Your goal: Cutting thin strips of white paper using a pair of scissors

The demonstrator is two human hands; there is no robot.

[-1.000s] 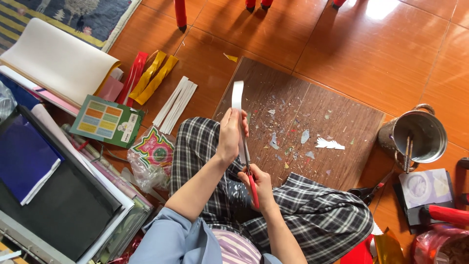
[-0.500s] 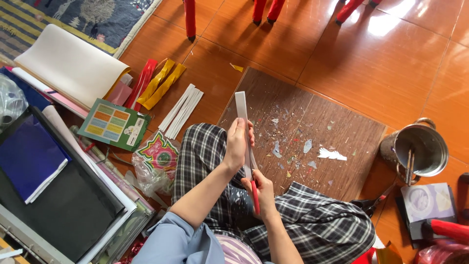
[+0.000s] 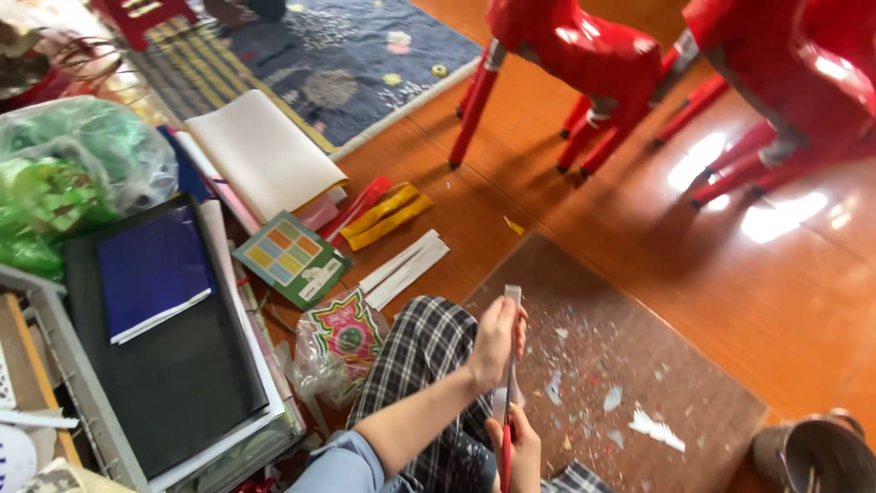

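- left hand [image 3: 495, 342] is raised over the plaid knee, fingers pinched around a narrow white paper strip [image 3: 512, 310] held upright
- right hand [image 3: 522, 447] sits low, fingers wrapped around red-handled scissors [image 3: 507, 429] cutting up into the strip
- right hand is cut off by the bottom edge, blades are hard to make out

The orange tiled floor [image 3: 730, 301] under me carries a scrap-strewn brown board [image 3: 630, 383], white strips [image 3: 403, 268], yellow strips [image 3: 387, 215] and a blue rug [image 3: 356, 64].
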